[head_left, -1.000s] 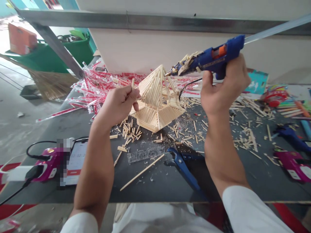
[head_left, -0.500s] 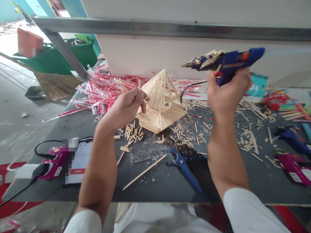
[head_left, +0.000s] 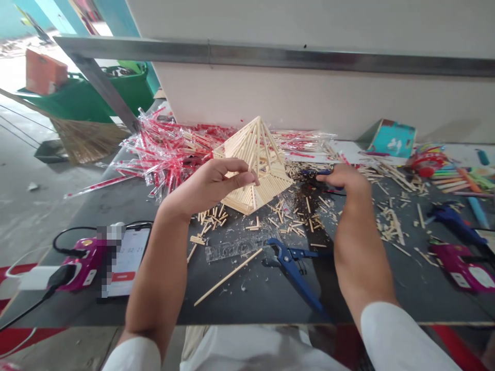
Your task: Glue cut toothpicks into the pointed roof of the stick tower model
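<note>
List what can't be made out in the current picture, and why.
All in the head view:
Glue gun: mostly hidden by the right hand, so the grip is unclear.
Stick model: lower left part covered by the left hand.
Left hand: whether it pinches anything is too small to tell.
Ruler: markings blurred.
Phone: left edge masked by pixelation.

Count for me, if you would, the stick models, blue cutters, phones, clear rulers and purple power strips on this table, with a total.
Stick model: 1
Blue cutter: 1
Phone: 1
Clear ruler: 1
Purple power strips: 2
Total: 6
</note>
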### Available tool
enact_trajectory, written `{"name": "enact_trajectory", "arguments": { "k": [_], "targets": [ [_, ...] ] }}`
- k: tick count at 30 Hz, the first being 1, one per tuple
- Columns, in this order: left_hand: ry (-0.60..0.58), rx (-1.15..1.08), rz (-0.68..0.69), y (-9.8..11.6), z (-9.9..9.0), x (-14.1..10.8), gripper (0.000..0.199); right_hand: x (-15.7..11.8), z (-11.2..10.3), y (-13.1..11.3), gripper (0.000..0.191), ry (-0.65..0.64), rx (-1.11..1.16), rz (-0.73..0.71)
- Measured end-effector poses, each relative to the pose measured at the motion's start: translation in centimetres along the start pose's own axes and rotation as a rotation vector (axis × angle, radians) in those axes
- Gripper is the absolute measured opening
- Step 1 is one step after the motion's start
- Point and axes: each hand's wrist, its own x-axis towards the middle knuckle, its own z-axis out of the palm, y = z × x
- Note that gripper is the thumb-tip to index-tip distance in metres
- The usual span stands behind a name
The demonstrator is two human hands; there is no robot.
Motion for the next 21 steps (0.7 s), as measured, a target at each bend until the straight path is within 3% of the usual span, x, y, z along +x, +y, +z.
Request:
{"name": "enact_trajectory", "arguments": {
  "k": [3, 4, 6, 8, 10, 12, 14, 21],
  "targets": [
    [-0.018, -0.016, 0.001, 0.4, 0.2, 0.2, 0.028, -3.1, -2.3, -1.8, 0.046, 0.130, 0.029, -0.043],
    [-0.018, -0.026, -0.003, 0.5, 0.3, 0.2, 0.029, -4.8, -3.1, -2.8, 0.048, 0.250, 0.148, -0.203],
    [-0.019, -0.027, -0.002, 0.7, 0.6, 0.3, 0.030, -8.7, -4.5, -5.4, 0.050, 0.317, 0.472, -0.563],
    [-0.021, -0.007, -0.006, 0.8, 0.8, 0.3, 0.032, -12.4, -5.1, -8.0, 0.058, 0.243, 0.707, -0.883],
    [-0.037, -0.007, -0.015, 0.8, 1.1, 0.4, 0.033, -15.0, -4.9, -10.2, 0.077, 0.165, 0.700, -1.069],
    [-0.054, -0.057, -0.008, 0.7, 1.4, 0.4, 0.032, -16.2, -4.2, -11.6, 0.086, 0.205, 0.604, -1.155],
    [-0.058, -0.119, 0.011, 0.6, 1.6, 0.5, 0.031, -16.5, -3.5, -12.4, 0.084, 0.269, 0.556, -1.170],
    [-0.025, -0.135, 0.019, 0.3, 1.6, 0.6, 0.033, -15.9, -2.7, -12.6, 0.088, 0.374, 0.519, -1.185]
  ]
}}
